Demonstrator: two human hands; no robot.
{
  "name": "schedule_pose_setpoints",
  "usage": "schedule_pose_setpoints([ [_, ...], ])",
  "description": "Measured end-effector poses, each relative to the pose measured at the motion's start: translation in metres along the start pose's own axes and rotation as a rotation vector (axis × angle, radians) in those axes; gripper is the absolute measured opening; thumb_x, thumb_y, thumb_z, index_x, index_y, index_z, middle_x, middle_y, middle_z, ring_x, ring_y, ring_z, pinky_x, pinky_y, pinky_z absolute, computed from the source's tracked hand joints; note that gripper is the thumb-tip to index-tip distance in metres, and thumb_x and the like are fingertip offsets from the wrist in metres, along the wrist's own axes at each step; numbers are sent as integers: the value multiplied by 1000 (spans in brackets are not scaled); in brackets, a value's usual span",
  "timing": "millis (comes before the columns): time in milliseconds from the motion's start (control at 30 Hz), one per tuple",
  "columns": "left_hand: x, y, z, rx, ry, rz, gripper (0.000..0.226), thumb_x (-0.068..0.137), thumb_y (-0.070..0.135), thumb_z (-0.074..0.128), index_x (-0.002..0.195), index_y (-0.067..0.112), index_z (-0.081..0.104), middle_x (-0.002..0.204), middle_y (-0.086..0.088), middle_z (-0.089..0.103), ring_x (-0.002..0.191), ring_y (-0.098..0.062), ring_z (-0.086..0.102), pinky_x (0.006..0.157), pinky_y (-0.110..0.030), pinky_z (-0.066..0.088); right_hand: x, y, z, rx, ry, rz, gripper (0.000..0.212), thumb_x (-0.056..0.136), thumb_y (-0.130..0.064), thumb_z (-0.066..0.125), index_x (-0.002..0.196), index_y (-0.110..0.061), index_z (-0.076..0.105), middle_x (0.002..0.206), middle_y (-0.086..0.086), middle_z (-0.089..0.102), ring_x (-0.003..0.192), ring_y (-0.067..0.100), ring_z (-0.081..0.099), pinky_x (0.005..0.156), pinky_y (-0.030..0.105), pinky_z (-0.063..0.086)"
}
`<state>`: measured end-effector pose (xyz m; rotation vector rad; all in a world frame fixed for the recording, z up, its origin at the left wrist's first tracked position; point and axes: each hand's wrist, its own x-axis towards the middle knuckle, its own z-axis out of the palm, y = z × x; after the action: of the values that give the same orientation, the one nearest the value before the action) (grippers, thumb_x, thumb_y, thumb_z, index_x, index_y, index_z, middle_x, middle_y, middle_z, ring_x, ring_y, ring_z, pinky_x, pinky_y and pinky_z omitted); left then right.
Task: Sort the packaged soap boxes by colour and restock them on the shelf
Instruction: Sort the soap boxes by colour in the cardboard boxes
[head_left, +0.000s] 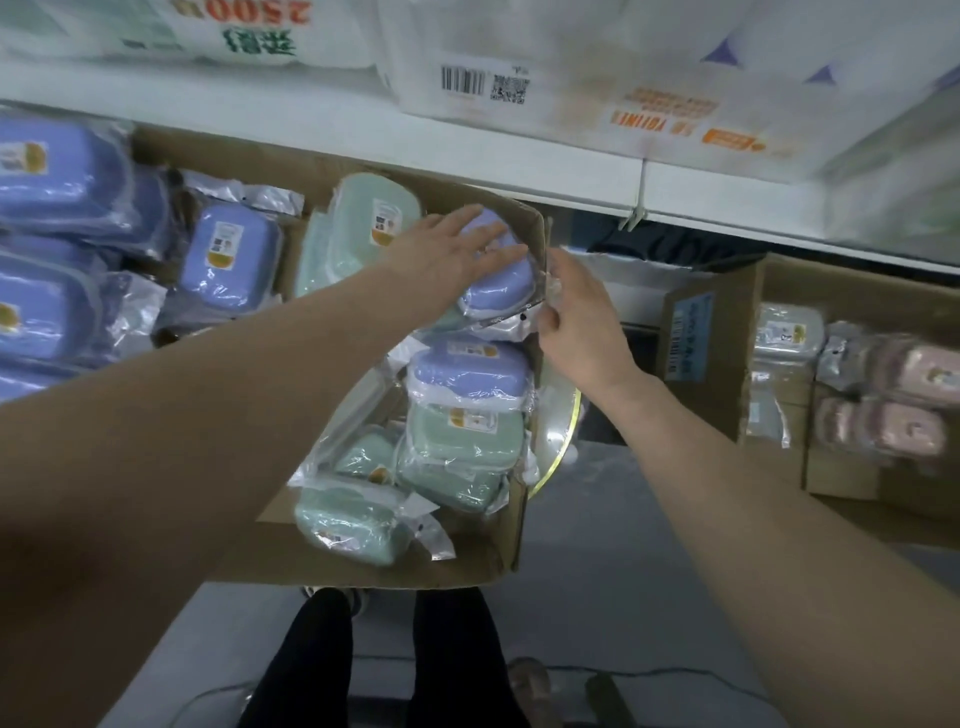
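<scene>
The left hand's fingers (501, 248) lie straight and flat across the top of a purple soap box (498, 291) in clear wrap, just right of centre frame. They press on it rather than curl round it. From the other side the right hand (582, 312) has its thumb and fingertips curled in, pinching the loose edge of that box's wrapper. The left hand (447, 249) reaches in from the lower left, the right from the lower right, both forearms bare.

The box sits at the far right corner of an open cardboard carton (363, 561), on top of the pile. Below it in the carton lies another purple box (467, 371), then several green soap boxes (457, 457) heaped towards the near edge, and one more green box (363, 228) up by the left wrist.

At the left of the frame, wrapped purple boxes (228, 254) lie grouped together. At the right, a second carton (727, 322) holds pink soap boxes (904, 405). Along the top runs a white shelf edge (363, 135) with bulky white packs (571, 78) above it. Black trouser legs (452, 649) show at the bottom.
</scene>
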<state>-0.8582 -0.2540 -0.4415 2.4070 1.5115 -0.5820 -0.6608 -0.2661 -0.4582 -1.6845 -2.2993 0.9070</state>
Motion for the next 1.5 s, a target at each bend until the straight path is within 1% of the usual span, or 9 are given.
schedule_pose_setpoints([
  [167, 17, 11, 3, 9, -7, 94, 81, 87, -1, 55, 151, 25, 12, 161, 1, 6, 149, -26, 0, 119, -41, 14, -13, 0, -9, 43, 20, 18, 60, 87, -1, 55, 144, -7, 37, 140, 16, 48, 127, 29, 46, 108, 37, 37],
  [367, -10, -5, -12, -590, 424, 42, 82, 59, 25, 81, 129, 9, 41, 121, -11, 53, 114, -30, 50, 102, -40, 34, -35, -10, -17, 103, 246, 45, 23, 85, 0, 54, 106, -4, 50, 99, 5, 49, 89, 23, 52, 76, 35, 45],
  [467, -33, -11, -23, -756, 436, -3, 107, 58, 39, 87, 143, 9, 30, 130, -12, 43, 113, -26, 49, 100, -35, 36, -43, -27, -7, 106, -24, 107, 21, 92, -17, 55, 111, -10, 52, 107, 6, 56, 100, 26, 55, 84, 39, 47],
  [567, -52, -20, -31, -1035, 635, -200, 107, 61, 56, 81, 143, 10, 29, 130, -10, 37, 113, -19, 49, 99, -32, 44, -47, -38, 3, -56, -406, 58, 56, 89, -54, 60, 132, -21, 49, 126, 0, 52, 121, 20, 46, 100, 34, 39],
  [733, -104, -50, -11, -1254, 947, -580, 105, 68, 59, 76, 142, 3, 28, 134, -13, 38, 124, -19, 47, 103, -36, 43, -40, -36, 29, -302, -509, -41, 96, 76, -72, 62, 151, -23, 27, 154, 3, 35, 143, 29, 26, 117, 40, 23],
  [967, -224, -76, 69, -1158, 587, -773, 99, 69, 81, 59, 147, 29, 30, 141, -2, 44, 128, -20, 46, 104, -46, 42, -36, -56, 22, -286, -521, 133, 111, 59, -72, 77, 149, -32, 26, 138, 9, 35, 127, 30, 39, 105, 39, 39],
  [1133, -276, -45, 107, -935, 214, -852, 112, 70, 81, 52, 153, 14, 18, 141, -22, 37, 129, -41, 39, 105, -50, 36, -53, -90, 11, -179, -499, 119, 99, 60, -71, 78, 141, -34, 36, 133, -3, 40, 119, 19, 47, 94, 28, 40],
  [1333, -290, -33, 136, -773, 142, -867, 115, 68, 81, 48, 150, 4, 24, 128, -28, 47, 118, -46, 47, 98, -53, 40, -52, -169, 55, -89, -456, -64, 97, 71, -82, 57, 149, -35, 26, 139, -1, 50, 124, 23, 48, 104, 41, 40],
  [1500, -296, -37, 147, -649, 59, -818, 101, 77, 67, 58, 152, 15, 14, 138, -14, 37, 127, -37, 37, 102, -49, 35, -7, -239, 108, -111, -288, -60, 80, 93, -55, 50, 156, -23, 13, 140, 20, 41, 127, 40, 41, 109, 43, 32],
])
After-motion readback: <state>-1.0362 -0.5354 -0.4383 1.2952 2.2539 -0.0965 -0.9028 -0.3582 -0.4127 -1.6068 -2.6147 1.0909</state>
